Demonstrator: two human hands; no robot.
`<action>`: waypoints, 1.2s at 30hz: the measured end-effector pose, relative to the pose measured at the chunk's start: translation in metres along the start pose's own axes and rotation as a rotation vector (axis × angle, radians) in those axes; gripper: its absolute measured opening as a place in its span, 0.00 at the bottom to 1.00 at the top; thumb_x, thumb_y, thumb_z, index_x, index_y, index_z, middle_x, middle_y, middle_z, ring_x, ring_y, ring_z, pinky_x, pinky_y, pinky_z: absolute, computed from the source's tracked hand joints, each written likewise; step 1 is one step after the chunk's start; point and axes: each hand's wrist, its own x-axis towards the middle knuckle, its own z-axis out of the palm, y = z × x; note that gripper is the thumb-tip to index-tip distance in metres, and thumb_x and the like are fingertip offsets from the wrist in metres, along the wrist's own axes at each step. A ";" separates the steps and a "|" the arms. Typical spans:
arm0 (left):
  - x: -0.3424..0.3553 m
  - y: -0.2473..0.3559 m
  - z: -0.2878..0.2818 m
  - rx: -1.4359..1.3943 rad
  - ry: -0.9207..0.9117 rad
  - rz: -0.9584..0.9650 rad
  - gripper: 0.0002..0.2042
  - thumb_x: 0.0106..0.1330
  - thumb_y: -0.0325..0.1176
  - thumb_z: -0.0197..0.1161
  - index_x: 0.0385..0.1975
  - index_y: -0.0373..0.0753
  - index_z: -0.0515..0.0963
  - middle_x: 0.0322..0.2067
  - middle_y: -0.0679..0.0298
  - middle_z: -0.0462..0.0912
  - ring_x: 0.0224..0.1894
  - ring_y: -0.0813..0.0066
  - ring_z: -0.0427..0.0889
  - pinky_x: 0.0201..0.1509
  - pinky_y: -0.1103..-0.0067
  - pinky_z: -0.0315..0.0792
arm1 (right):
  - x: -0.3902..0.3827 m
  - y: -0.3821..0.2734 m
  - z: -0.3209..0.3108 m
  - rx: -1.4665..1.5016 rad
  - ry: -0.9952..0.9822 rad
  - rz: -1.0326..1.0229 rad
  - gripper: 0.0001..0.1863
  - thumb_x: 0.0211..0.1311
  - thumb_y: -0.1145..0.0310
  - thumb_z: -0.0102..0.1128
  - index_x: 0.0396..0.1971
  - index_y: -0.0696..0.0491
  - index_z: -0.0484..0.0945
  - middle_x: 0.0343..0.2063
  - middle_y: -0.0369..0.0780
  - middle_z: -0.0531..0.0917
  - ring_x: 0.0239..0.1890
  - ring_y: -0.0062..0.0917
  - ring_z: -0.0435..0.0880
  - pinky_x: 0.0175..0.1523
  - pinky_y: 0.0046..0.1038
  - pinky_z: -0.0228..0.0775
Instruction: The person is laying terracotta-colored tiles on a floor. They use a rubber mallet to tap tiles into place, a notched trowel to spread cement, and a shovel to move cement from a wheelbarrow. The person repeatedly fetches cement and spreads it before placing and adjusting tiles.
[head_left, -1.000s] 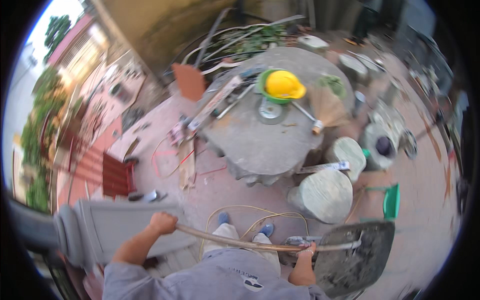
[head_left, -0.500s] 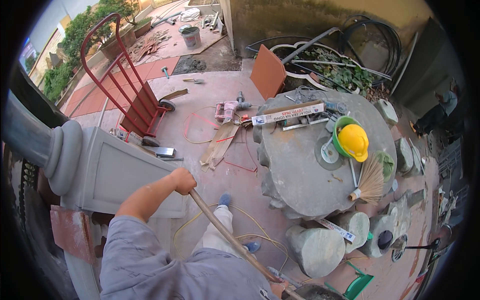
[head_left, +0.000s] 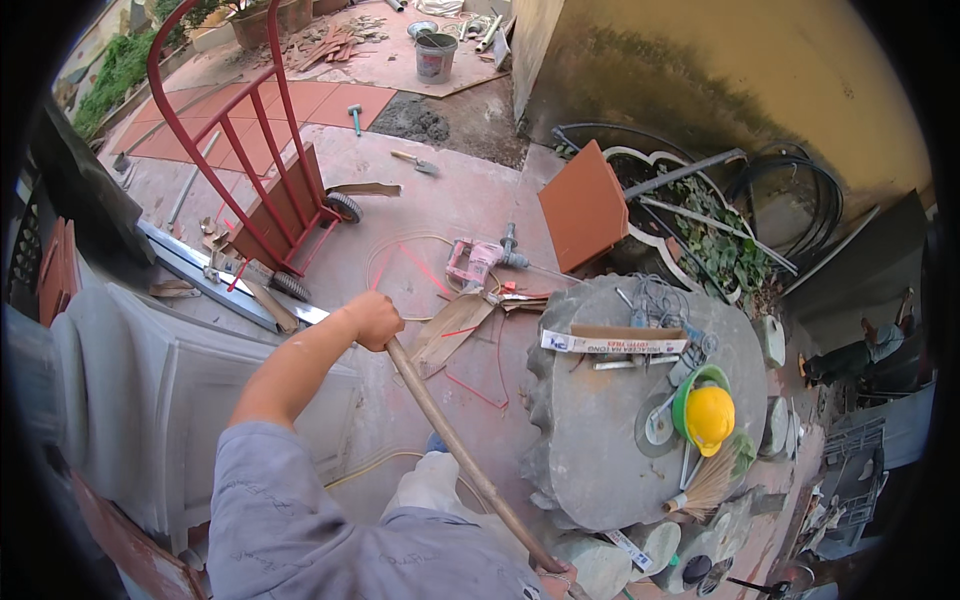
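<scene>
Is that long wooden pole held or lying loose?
Held: the left hand is closed around one end of the wooden pole, and the right hand meets it near the picture's lower edge.

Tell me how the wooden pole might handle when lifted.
The wooden pole is probably stiff, spanning left hand to right hand without obvious sagging. Being slim, it may be light for its length, though its lower end is unseen. Its rounded shaft might twist.

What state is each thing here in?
Long brown wooden pole: held, slanting
Left hand: closed around pole
Right hand: at pole, mostly out of frame
Red metal hand truck: standing, handle up
Pink-and-grey power drill: lying unheld
Round grey bucket: upright
Wooden-handled metal trowel: lying flat
Domed yellow hard hat: unworn
Tan straw broom: lying unheld
</scene>
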 end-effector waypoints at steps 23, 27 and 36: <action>-0.150 -0.291 -0.009 -0.140 -0.092 -0.852 0.10 0.43 0.43 0.69 0.22 0.45 0.82 0.29 0.61 0.85 0.39 0.58 0.84 0.43 0.65 0.79 | -0.147 0.219 0.583 -0.402 -0.329 0.180 0.17 0.63 0.57 0.53 0.17 0.44 0.62 0.12 0.30 0.65 0.17 0.25 0.67 0.31 0.36 0.69; -0.179 -0.302 0.005 -0.126 -0.036 -0.980 0.09 0.43 0.42 0.68 0.19 0.45 0.81 0.25 0.61 0.84 0.34 0.58 0.82 0.38 0.65 0.77 | -0.168 0.280 0.676 -0.524 -0.354 0.215 0.16 0.63 0.58 0.54 0.17 0.44 0.63 0.12 0.30 0.65 0.17 0.25 0.67 0.29 0.36 0.66; -0.193 -0.358 0.089 -0.202 -0.124 -1.235 0.08 0.36 0.38 0.68 0.09 0.46 0.75 0.16 0.59 0.78 0.27 0.54 0.77 0.36 0.65 0.73 | -0.213 0.473 0.857 -0.830 -0.403 0.245 0.12 0.62 0.64 0.56 0.21 0.45 0.67 0.15 0.32 0.69 0.18 0.26 0.69 0.32 0.37 0.69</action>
